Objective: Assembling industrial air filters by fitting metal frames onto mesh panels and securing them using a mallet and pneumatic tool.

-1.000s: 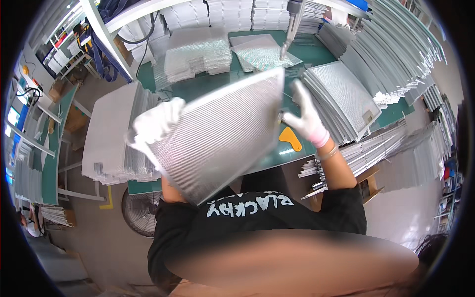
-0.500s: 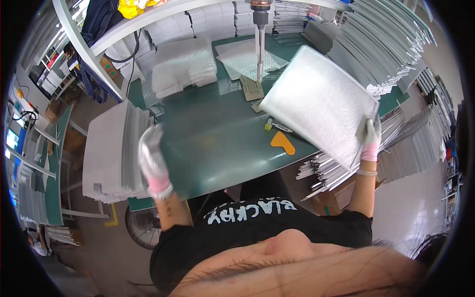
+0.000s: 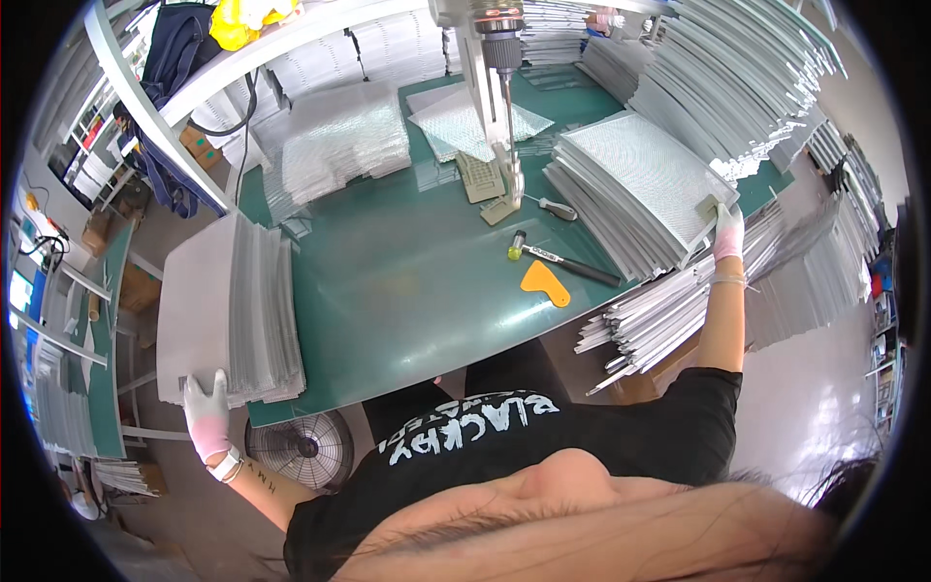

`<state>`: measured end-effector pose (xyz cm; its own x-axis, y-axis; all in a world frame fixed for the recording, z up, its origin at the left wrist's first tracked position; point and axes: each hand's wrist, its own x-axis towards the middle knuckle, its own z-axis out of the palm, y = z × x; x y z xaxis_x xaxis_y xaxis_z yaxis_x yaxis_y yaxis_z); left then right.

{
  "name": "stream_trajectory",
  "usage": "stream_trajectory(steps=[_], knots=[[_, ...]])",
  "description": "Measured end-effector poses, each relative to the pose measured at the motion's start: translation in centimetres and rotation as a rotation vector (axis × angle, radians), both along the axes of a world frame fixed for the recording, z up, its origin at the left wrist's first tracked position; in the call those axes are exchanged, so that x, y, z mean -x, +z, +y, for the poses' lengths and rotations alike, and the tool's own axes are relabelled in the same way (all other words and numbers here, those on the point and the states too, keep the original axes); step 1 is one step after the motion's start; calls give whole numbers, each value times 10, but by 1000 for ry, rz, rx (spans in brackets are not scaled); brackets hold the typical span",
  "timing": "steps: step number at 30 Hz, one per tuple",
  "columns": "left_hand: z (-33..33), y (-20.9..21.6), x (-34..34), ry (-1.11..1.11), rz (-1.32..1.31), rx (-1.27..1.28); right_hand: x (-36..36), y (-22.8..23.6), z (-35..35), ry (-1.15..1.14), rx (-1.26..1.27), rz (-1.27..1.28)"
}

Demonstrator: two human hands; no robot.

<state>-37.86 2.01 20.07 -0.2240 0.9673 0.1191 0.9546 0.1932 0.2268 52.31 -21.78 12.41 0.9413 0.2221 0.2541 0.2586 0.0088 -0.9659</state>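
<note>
My right hand point(image 3: 729, 233), in a white and pink glove, holds the near right corner of a silvery mesh filter panel point(image 3: 640, 165). That panel lies on top of a stack of similar panels point(image 3: 606, 218) at the table's right. My left hand point(image 3: 206, 412), gloved the same way, is at the near edge of a stack of pale flat panels point(image 3: 199, 306) on the left. Its thumb and fingers are spread and touch the stack's corner. Between the stacks lie a hammer point(image 3: 567, 262) with a dark handle, a yellow scraper point(image 3: 545, 284) and a screwdriver point(image 3: 553, 207).
A power driver point(image 3: 501, 48) hangs above the green table point(image 3: 388, 291). Behind it are a calculator point(image 3: 480, 177), bubble-wrap sheets point(image 3: 465, 121) and a wrapped pile point(image 3: 339, 141). More panels point(image 3: 737, 78) are piled at right. A floor fan point(image 3: 305, 446) stands below the table's near left.
My right hand has lowered the tilted filter panel onto the right stack. My left hand has moved left and nearer, from beside the left stack to its near edge.
</note>
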Motion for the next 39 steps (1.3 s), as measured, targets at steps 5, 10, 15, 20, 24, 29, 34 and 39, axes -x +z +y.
stream_trajectory(steps=[5, 10, 15, 20, 24, 29, 34, 39], knots=[[1, 20, -24, -81, -12, -34, -7, 1, -4, -84, 504, -262], [1, 44, -31, -75, 138, 33, 12, -2, 4, -80, 730, -314], [17, 102, 27, -166, -272, -26, 89, 28, 15, -194, 635, -755], [-52, 145, 6, -437, -513, -410, 215, 61, 58, 58, 427, -1025], [-80, 91, -98, -826, -27, -389, 289, 57, 103, 426, 293, -1005], [-99, -7, -202, -756, 91, -140, 357, 6, 161, 845, -50, -341], [-71, -92, -221, -1045, -77, 266, 408, -68, 194, 969, 370, -583], [106, -59, -246, -887, -273, -515, 422, -77, 197, 1122, 766, -1046]])
